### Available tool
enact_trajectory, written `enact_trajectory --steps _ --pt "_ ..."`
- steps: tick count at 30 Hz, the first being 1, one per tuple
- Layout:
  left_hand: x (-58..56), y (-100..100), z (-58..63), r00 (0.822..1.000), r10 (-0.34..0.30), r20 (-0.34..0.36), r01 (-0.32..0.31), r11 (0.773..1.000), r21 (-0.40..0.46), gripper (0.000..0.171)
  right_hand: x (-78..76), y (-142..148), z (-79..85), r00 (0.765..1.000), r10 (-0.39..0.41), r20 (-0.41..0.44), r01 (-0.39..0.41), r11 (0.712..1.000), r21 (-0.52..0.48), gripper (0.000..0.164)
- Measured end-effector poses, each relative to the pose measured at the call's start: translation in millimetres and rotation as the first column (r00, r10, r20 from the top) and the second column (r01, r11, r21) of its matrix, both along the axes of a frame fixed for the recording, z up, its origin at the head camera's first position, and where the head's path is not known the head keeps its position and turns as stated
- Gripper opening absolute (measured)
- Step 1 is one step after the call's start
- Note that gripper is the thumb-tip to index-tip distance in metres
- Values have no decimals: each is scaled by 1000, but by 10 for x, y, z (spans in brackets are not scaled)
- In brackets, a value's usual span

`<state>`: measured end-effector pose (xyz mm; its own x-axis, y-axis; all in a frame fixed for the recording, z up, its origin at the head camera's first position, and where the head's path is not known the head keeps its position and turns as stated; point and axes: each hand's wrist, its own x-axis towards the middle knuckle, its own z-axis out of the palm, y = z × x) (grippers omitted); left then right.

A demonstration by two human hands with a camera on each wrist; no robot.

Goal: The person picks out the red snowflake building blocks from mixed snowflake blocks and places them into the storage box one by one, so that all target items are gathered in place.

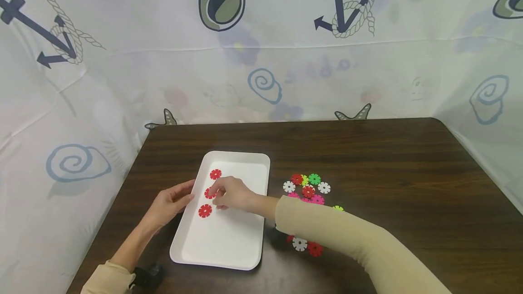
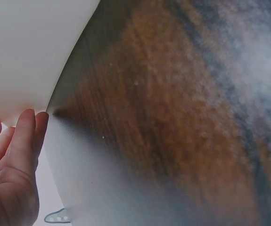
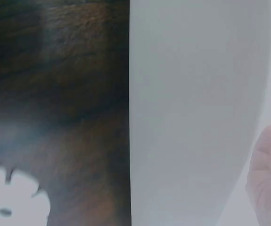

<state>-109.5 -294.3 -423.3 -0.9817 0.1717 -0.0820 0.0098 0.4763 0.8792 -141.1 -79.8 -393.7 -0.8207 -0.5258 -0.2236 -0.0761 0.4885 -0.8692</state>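
A white tray (image 1: 229, 248) lies on the dark table, with three red notched plastic discs in a column along its left side. My right hand (image 1: 233, 194) reaches over the tray from the right. Its thumb and fingers pinch at the middle red disc (image 1: 208, 193), partly covering it. Above is another red disc (image 1: 215, 174), and below lies a third red disc (image 1: 205, 211). My left hand (image 1: 167, 205) rests against the tray's left edge, fingers fairly straight; in the left wrist view, its fingertips (image 2: 28, 115) touch the tray's side.
Right of the tray, several notched discs lie loosely grouped, among them a green disc (image 1: 314, 179), a white disc (image 1: 324, 188) and a pink disc (image 1: 317, 199). My right sleeve (image 1: 339, 226) hides part of this group. A patterned cloth (image 1: 302, 80) hangs behind the table.
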Motion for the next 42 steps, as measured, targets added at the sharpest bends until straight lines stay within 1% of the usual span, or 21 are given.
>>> enact_trajectory --steps 6,9,16,21,26,30,38,42 --pt "1 11 8 1000 11 4 -11 1000 -5 52 -31 258 151 1000 -7 3 7 994 -106 20" --pt "1 18 7 1000 15 5 -15 1000 -5 52 -41 423 207 1000 -11 0 11 990 -138 19" --pt "6 21 -6 999 31 8 -31 999 -23 52 -61 830 279 999 -53 1 53 982 -181 17" --pt "11 21 -14 999 36 5 -36 999 -24 52 -53 1122 269 997 -75 7 74 973 -220 18" --pt "25 30 -15 999 41 6 -41 999 -22 54 -32 1404 260 995 -94 -16 89 977 -196 22" --pt "28 26 -21 999 46 10 -46 999 -26 55 -26 1595 244 991 -129 -33 122 977 -173 23" --pt "34 25 -12 998 52 19 -52 998 -25 55 -46 1922 111 973 -225 -41 218 966 -137 25" --pt "34 33 1 999 51 12 -50 998 -31 55 -57 2041 58 964 -261 -40 256 960 -113 25"
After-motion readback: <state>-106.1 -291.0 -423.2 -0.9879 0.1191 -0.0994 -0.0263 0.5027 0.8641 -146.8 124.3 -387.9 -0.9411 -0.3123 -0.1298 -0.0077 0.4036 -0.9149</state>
